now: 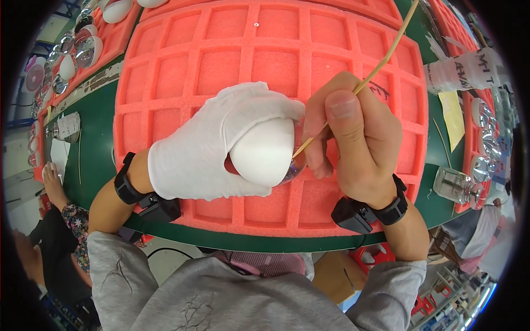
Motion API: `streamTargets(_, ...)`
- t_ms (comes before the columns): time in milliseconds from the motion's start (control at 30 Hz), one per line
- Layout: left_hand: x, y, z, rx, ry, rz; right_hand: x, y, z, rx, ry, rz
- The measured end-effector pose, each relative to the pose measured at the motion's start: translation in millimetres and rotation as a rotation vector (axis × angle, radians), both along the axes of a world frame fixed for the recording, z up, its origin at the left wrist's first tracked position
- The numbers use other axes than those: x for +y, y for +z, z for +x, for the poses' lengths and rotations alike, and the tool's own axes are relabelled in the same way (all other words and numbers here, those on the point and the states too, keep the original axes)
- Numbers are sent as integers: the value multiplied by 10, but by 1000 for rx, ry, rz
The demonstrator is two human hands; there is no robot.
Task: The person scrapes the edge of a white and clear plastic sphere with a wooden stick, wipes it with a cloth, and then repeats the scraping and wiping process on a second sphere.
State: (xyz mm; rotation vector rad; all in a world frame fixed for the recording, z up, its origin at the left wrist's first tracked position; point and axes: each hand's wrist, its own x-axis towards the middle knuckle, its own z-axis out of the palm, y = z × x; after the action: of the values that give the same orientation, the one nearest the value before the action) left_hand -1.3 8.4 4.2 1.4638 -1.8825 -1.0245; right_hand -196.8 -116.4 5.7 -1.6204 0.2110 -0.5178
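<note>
My left hand, in a white cloth glove, is wrapped round a smooth white dome-shaped piece. A clear, shiny part shows along the dome's right edge. My bare right hand pinches a thin wooden stick between thumb and fingers. The stick slants down to the left, and its lower tip is at the seam between the white and the clear part. Whether the tip presses on the seam, I cannot tell. Both hands are above a pink-red foam tray with square compartments.
The tray lies on a green table. More foam trays hold white-and-clear domes at far left and right. Glass jars stand on both sides, with a yellow paper and a plastic-wrapped cylinder at right. Another person's hand rests at left.
</note>
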Motion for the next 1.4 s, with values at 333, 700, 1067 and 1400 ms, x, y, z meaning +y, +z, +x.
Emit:
streamTargets(333,65,-87,-38,34,84,-208,30,-30,3,-123,10,-286)
streamTargets(700,44,-20,-11,45,-21,-29,47,-38,26,-133,21,-383)
streamTargets(1067,49,-55,30,-31,-66,-77,34,-25,62,-184,29,-722)
streamTargets(1400,11,-47,8,27,-12,-40,109,24,39,-128,-95,-513)
